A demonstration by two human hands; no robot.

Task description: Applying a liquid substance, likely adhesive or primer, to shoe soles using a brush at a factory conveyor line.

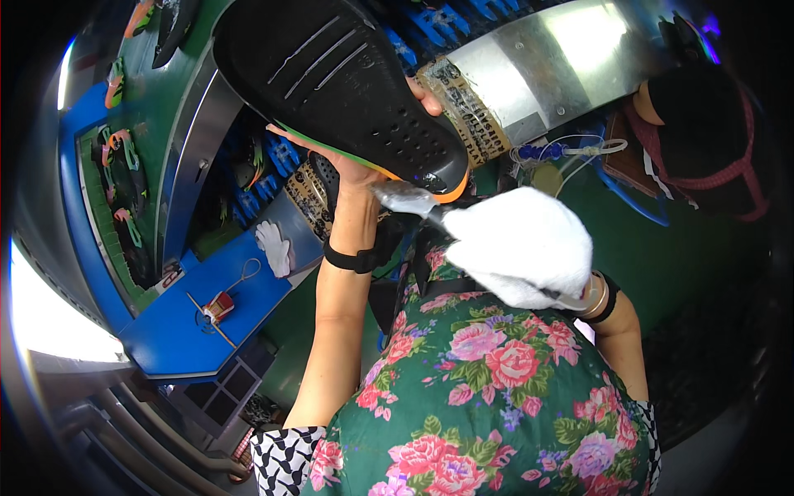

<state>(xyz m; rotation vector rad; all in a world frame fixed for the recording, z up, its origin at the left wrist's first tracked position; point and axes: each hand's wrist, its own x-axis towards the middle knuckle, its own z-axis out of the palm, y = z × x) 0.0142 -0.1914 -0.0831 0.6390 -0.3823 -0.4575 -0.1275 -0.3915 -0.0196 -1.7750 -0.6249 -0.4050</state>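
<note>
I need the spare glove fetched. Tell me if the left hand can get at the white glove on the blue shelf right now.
Probably not yet: the left hand is full, holding up the black shoe sole, while the white glove lies apart, uncovered.

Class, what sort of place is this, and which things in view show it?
Probably a shoe factory line: the left hand holds a black shoe sole, more soles lie along a green conveyor, and the gloved right hand holds a brush-like tool.

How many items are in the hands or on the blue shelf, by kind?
Black shoe sole, held by left hand: 1
Brush-like tool, held by gloved right hand: 1
White gloves: 2, one worn on the right hand, one spare glove lying on the blue shelf
Small red object on the shelf: 1
Total: 5
</note>
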